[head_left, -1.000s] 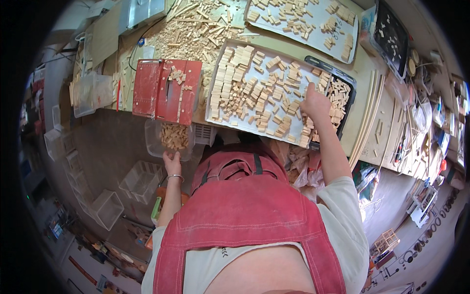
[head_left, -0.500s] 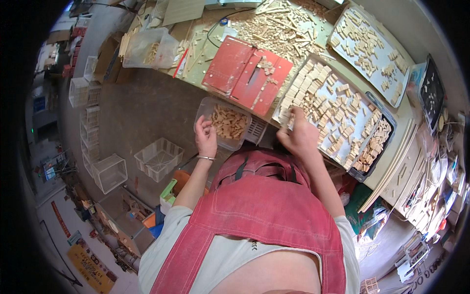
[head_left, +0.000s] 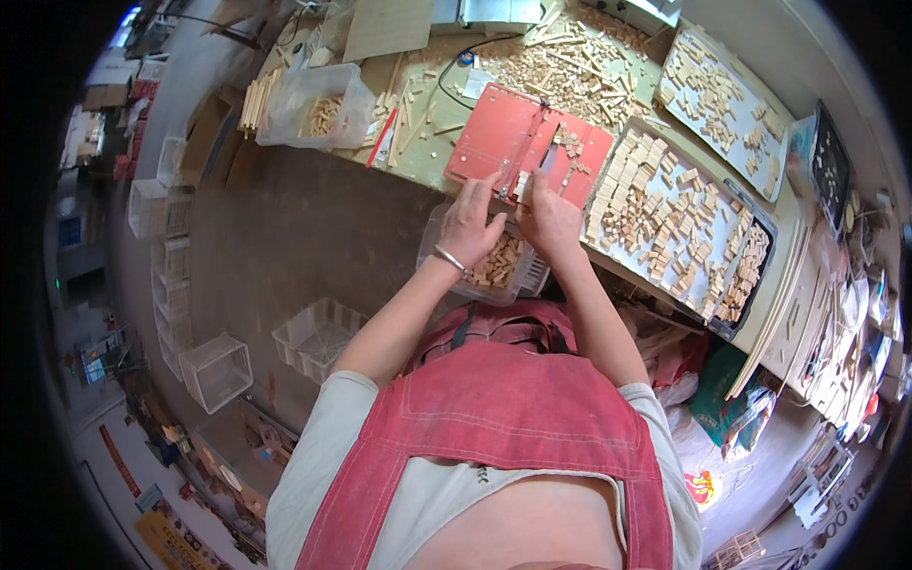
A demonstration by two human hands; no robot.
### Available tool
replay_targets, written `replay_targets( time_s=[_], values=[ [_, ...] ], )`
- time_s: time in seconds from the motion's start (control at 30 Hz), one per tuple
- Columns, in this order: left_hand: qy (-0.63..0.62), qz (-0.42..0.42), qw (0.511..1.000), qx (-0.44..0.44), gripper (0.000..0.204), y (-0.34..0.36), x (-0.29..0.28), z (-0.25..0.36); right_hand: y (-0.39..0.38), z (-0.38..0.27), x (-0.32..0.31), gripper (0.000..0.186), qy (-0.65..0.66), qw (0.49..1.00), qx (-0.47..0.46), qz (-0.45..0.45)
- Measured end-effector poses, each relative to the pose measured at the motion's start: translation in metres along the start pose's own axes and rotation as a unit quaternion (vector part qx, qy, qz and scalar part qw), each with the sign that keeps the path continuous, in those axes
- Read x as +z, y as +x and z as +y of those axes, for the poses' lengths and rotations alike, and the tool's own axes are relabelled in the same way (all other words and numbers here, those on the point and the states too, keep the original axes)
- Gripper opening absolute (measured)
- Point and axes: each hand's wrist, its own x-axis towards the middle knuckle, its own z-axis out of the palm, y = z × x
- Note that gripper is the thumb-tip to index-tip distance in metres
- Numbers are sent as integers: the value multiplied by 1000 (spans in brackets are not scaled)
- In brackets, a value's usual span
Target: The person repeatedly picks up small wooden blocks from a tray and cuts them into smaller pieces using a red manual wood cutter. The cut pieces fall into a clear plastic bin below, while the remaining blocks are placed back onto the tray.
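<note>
Both hands are at the front edge of a red saw table (head_left: 486,128) with a narrow dark slot across it. My right hand (head_left: 551,220) is closed, thumb and finger pinching a small pale wooden block (head_left: 523,184) beside the slot. My left hand (head_left: 469,217) reaches the near edge just left of it, fingers stretched and thumb apart, with nothing visible in it. Small wooden offcuts (head_left: 568,142) lie on the red surface right of the slot. Below the hands, a clear plastic tub (head_left: 429,242) holds many wooden blocks (head_left: 496,266), partly hidden by my hands.
To the right, a tray (head_left: 604,249) carries rows and loose heaps of blocks, beside a dark crate (head_left: 763,220). Another white tray (head_left: 766,163) lies behind. Wood scraps (head_left: 579,62) cover the bench's back. A clear bin (head_left: 353,104) stands left; white baskets (head_left: 217,372) are on the floor.
My right hand has moved left from the block tray to the saw table and now pinches a block. My left hand has come up and right from beside the tub to the table's edge.
</note>
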Motion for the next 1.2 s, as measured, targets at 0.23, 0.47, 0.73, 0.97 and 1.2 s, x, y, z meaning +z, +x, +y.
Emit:
replay_targets(
  time_s=[0.23,0.47,0.73,0.97,1.2],
  values=[
    [61,-104,990,75,69,45,3,-18,-66,6,25,92,162,980,104,48],
    [83,-141,984,76,51,68,9,-23,-54,-10,76,108,358,930,82,25],
    [83,-167,977,102,49,77,5,-27,-46,-7,93,115,408,909,69,55],
    [76,-176,974,125,50,81,2,-35,-47,-7,75,118,217,973,76,-22],
    [84,-195,970,118,50,83,0,-31,-47,-3,87,127,378,923,52,-42]
  ],
)
